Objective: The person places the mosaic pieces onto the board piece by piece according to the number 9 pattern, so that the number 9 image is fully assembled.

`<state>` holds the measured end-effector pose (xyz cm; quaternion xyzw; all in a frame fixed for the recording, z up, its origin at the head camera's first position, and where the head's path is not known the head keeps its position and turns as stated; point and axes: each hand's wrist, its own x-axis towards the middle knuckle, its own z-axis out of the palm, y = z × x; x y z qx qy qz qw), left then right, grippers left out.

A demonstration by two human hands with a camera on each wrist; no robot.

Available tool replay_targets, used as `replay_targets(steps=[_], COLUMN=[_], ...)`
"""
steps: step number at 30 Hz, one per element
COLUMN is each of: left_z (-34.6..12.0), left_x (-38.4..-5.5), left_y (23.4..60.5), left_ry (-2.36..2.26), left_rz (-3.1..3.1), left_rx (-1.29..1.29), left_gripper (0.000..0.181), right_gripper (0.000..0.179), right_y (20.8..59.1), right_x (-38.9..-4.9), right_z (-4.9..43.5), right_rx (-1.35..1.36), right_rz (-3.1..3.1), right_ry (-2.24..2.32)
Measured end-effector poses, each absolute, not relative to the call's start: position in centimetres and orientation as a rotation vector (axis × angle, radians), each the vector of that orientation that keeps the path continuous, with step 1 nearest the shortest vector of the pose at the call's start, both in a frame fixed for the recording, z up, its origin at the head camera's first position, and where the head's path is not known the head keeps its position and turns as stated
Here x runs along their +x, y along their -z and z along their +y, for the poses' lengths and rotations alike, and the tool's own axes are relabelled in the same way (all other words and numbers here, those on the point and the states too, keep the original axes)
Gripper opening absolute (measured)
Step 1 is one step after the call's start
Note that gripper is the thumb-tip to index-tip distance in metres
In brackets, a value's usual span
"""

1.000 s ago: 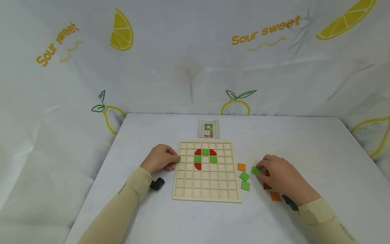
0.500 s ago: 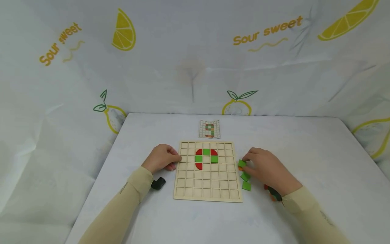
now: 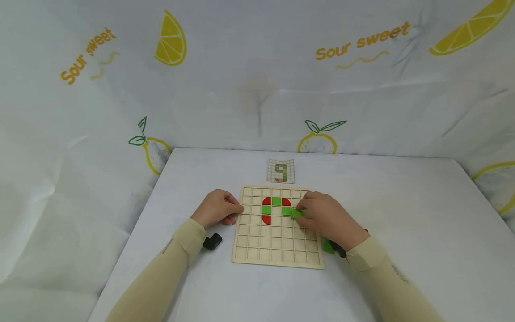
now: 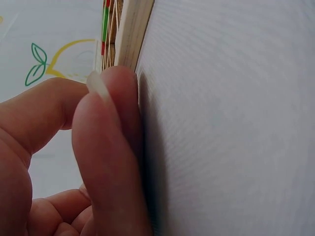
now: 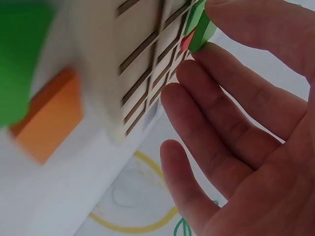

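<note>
A pale wooden grid board (image 3: 257, 256) lies on the table, with several red and green tiles set in its upper cells. My left hand (image 3: 215, 208) holds the board's left edge between thumb and finger; in the left wrist view, the thumb (image 4: 106, 147) and a fingertip meet against the board's side (image 4: 134, 37). Over the right part of the board, my right hand (image 3: 331, 219) pinches a green square tile (image 3: 296, 213). In the right wrist view this tile (image 5: 200, 35) stands tilted between thumb and index finger, the other fingers spread loosely.
Behind the board lies a small pattern card (image 3: 280, 171). Loose green tiles (image 3: 328, 247) sit right of the board, partly under my right wrist. An orange tile (image 5: 56, 115) shows beside the board in the right wrist view. A black object (image 3: 213, 242) is by my left wrist.
My right hand has carried the green tile leftward from the loose tiles to over the board. The left hand stays at the board's left edge. The head view has shifted slightly.
</note>
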<state>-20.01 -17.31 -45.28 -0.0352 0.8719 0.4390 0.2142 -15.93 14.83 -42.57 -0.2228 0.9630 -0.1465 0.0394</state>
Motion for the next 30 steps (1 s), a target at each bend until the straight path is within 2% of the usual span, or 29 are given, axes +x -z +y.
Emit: replay_targets(steps=[12,30], left_z=[-17.4,-17.4], left_x=[-20.0,-20.0], left_y=[45.2,45.3], left_ry=[-1.228,-1.219], left_rz=[2.428,2.427], left_rx=[-0.097,-0.108], left_gripper=[0.016,0.016], right_gripper=[0.011,0.008], right_y=[43.5,43.6], right_x=[-16.4,-16.1], right_z=[10.6,9.9], right_rx=[-0.854,-0.911], right_rz=[2.977,2.984], right_ry=[0.409,0.325])
